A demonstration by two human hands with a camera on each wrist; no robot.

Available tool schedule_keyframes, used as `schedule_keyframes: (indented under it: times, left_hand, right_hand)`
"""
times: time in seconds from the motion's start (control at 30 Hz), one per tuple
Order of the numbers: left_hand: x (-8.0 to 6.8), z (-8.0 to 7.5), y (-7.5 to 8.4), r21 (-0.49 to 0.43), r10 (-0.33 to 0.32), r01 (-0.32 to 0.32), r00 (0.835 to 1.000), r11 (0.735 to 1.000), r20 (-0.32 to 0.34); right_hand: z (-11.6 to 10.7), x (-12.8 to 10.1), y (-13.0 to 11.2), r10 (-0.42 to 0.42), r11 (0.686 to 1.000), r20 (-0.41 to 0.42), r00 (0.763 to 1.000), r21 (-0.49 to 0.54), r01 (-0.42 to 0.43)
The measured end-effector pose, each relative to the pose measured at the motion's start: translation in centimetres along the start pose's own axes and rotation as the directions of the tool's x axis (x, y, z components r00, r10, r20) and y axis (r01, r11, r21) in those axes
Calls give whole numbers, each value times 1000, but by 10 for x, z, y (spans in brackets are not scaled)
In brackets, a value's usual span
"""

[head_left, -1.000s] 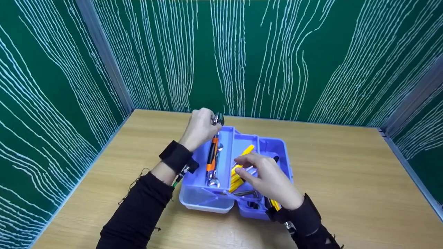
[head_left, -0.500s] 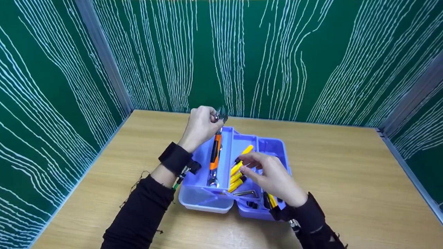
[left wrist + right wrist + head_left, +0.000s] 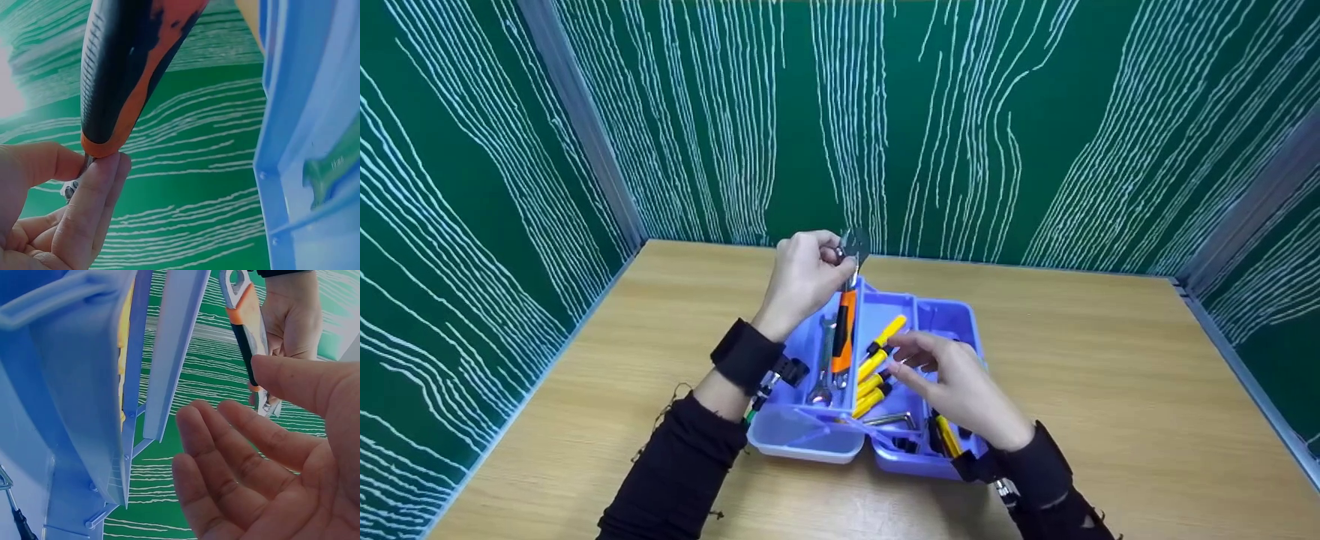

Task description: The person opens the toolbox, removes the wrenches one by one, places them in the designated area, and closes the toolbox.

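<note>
In the head view my left hand pinches an adjustable wrench near its metal head. The wrench's orange and black handle hangs down over the left tray of a purple toolbox. The left wrist view has that handle above the thumb and fingers. A metal spanner lies in the left tray. My right hand hovers over the toolbox with loosely bent fingers and holds nothing; in the right wrist view its palm faces the wrench. Beside its fingertips are several yellow-handled tools in the middle tray.
An L-shaped hex key lies toward the near end of the toolbox. Another yellow and black tool sits in the lower right part. The box stands on a wooden table before green walls with white lines.
My left hand has moved right with the adjustable wrench, baring the spanner in the left tray. My right hand has shifted slightly right, uncovering more of the yellow-handled tools.
</note>
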State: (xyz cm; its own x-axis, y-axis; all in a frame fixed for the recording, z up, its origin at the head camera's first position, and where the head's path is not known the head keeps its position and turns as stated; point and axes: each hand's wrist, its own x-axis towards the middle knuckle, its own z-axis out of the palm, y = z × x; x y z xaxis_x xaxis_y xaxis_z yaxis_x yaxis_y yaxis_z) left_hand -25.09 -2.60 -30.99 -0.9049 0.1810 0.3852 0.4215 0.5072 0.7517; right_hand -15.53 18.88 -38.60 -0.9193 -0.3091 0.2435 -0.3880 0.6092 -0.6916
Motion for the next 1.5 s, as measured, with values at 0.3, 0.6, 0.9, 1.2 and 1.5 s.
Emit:
schedule_keyframes:
  times: [0.3,0.6,0.9,1.2,1.5]
  left_hand:
    - [-6,10,4,-71,27,-29,999,997,-21]
    - [-12,22,8,-152,50,-53,998,987,-25]
    - [-16,35,10,-221,72,-78,997,972,-35]
    - [-22,49,12,-287,81,-86,996,954,-30]
    - [-30,57,20,-323,91,-95,995,942,-29]
  right_hand:
    - [-1,-3,4,3,1000,-8,1000,1,-3]
    - [-2,-7,6,12,999,-2,1000,34,-12]
    - [-7,-13,10,18,997,6,1000,73,-18]
    - [-11,-21,13,76,991,40,996,111,-80]
    - [-15,-31,19,61,985,45,997,160,-67]
